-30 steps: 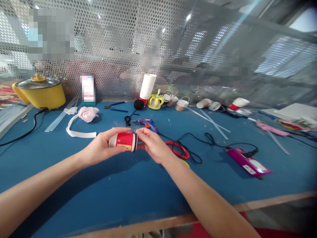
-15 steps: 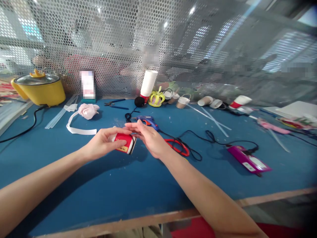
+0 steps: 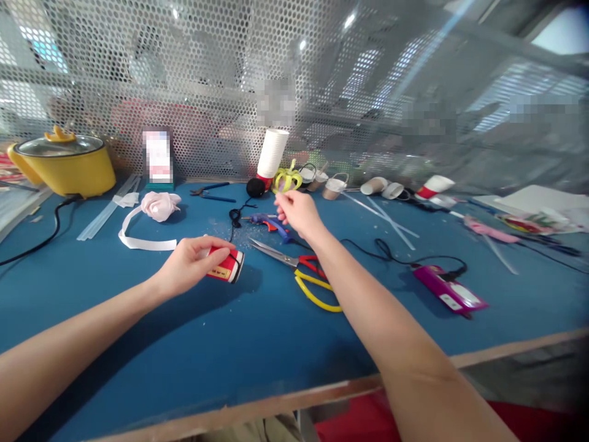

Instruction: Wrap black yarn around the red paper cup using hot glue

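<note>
Left hand (image 3: pixel 191 267) closed around a red-and-white paper cup (image 3: pixel 224 267), cup on its side, low over the blue surface (image 3: pixel 230 344). Right hand (image 3: pixel 298 213) loosely open, fingers spread, holding nothing visible, raised above the blue glue gun (image 3: pixel 271 224) lying on the surface. Scissors (image 3: pixel 301 273) with red and yellow handles lie just right of the cup, between the arms. Stack of white cups (image 3: pixel 273 153) and a yellow crown (image 3: pixel 286 180) sit further back by the mesh; purple device (image 3: pixel 448 294) off to the right.
</note>
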`<control>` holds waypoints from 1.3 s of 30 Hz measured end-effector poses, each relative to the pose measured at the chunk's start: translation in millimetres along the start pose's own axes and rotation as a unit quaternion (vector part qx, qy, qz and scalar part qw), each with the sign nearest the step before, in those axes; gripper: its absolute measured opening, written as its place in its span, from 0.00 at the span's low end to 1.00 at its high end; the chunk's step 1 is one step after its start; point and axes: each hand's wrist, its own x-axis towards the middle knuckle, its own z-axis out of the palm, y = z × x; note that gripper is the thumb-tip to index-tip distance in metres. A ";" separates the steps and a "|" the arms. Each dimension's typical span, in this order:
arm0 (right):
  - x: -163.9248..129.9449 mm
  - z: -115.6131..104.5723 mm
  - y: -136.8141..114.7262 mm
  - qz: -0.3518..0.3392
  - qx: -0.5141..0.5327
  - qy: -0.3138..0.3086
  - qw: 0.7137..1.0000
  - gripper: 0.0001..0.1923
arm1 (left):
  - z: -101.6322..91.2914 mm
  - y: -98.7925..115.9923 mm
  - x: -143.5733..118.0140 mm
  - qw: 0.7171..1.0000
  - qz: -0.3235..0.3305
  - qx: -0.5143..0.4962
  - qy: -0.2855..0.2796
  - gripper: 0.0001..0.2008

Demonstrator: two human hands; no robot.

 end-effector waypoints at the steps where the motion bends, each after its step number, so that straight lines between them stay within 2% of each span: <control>1: 6.8 -3.4 10.1 0.014 -0.028 0.004 0.999 0.11 | 0.1 -2.5 1.0 1.000 0.007 0.021 0.010 0.16; 3: 15.0 -3.9 27.9 0.037 -0.074 -0.016 0.996 0.04 | 0.7 -7.6 3.0 0.998 0.019 0.055 0.029 0.17; 4: 16.8 -0.9 34.8 0.045 -0.090 -0.032 0.994 0.03 | 1.1 -9.8 3.7 0.997 0.025 0.068 0.035 0.17; 8: 17.9 20.2 46.7 0.059 -0.114 -0.056 0.990 0.03 | 3.1 -14.8 3.7 0.994 0.038 0.096 0.029 0.17; 11: 17.7 26.3 45.5 0.064 -0.100 -0.037 0.992 0.10 | 3.7 -16.2 1.9 0.995 0.038 0.094 0.011 0.17; 15: 7.3 8.9 40.2 0.053 -0.032 -0.013 0.998 0.21 | 3.1 -17.4 2.1 0.995 0.029 0.097 0.001 0.16; 17: -5.5 -5.1 35.8 0.038 0.015 -0.026 0.999 0.18 | 2.8 -17.4 3.2 0.995 0.023 0.094 0.001 0.16; 20: -30.8 -22.8 27.6 0.019 0.098 -0.109 0.989 0.05 | 2.9 -16.6 4.5 0.997 0.010 0.076 0.002 0.16; 22: -48.0 -29.3 22.5 0.019 0.204 -0.192 0.960 0.07 | 2.8 -16.2 4.9 0.998 -0.001 0.062 0.004 0.16; 23: -55.7 -31.0 20.4 0.015 0.229 -0.210 0.950 0.09 | 2.6 -16.0 5.2 0.998 -0.006 0.058 0.005 0.16; 29: -80.9 -31.7 12.8 -0.036 0.216 -0.199 0.955 0.15 | -1.0 -16.9 8.8 0.997 -0.023 0.068 0.039 0.17; 33: -85.3 -30.0 5.8 -0.017 0.244 -0.218 0.945 0.13 | -1.2 -19.3 9.6 0.997 -0.038 0.037 0.064 0.18; 36: -88.0 -28.3 0.0 -0.002 0.267 -0.241 0.933 0.13 | -1.6 -19.4 9.6 0.996 -0.028 0.059 0.054 0.17; 39: -89.6 -26.5 -3.3 -0.003 0.264 -0.244 0.933 0.12 | -4.0 -17.6 12.7 0.995 -0.026 0.087 0.048 0.17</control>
